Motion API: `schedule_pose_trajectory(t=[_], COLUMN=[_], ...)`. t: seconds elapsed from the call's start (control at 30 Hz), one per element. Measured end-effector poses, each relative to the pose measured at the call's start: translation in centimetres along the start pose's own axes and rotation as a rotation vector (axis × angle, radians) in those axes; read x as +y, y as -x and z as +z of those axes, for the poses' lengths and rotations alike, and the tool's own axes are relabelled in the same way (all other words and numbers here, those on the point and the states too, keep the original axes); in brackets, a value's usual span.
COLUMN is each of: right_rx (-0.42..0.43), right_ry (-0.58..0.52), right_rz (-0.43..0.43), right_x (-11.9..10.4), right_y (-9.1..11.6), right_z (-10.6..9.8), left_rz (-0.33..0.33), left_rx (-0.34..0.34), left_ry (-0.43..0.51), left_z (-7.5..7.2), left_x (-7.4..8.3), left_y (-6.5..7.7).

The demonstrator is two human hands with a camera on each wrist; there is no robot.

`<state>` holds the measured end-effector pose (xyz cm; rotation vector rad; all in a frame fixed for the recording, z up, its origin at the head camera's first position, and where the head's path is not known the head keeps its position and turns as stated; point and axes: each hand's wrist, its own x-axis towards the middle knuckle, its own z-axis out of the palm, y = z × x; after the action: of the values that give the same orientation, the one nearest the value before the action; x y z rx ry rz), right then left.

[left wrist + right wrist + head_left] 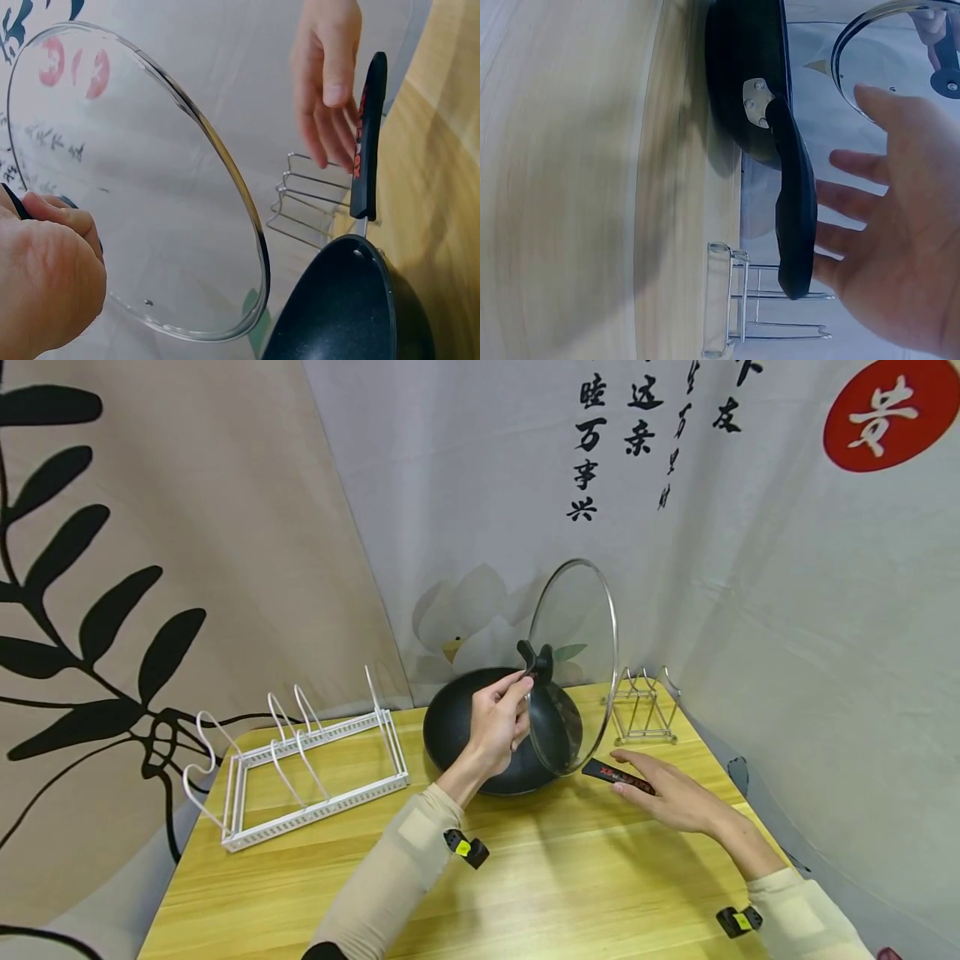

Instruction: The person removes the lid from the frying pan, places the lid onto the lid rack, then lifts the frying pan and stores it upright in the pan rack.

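Note:
My left hand grips the black knob of a glass lid, fingers curled round it. Steel-rimmed and see-through, the lid stands on edge above the black wok, well off its opening. The wok sits on the table with its black handle pointing right; red lettering marks the handle. My right hand hovers around that handle with thumb and fingers spread. In the right wrist view its fingers extend beside the handle without wrapping it.
A white rack with upright wire dividers stands on the left of the wooden table. Behind my right hand, a small metal wire rack is close to the table's right edge. A printed cloth hangs right behind the table.

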<state>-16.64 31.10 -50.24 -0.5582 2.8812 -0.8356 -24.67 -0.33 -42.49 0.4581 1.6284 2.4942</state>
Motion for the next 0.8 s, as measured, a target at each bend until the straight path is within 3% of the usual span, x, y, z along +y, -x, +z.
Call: schedule_pose_trajectory(t=[0.8], right_rx=[0.202], right_ry=[-0.032], right_rz=[0.003], right_x=[1.8], right_y=[-0.2], right_z=[-3.2], left_rz=[0.028], left_rx=[-0.030], left_ry=[0.012], left_z=[0.8], left_x=[-0.6], left_y=[-0.2])
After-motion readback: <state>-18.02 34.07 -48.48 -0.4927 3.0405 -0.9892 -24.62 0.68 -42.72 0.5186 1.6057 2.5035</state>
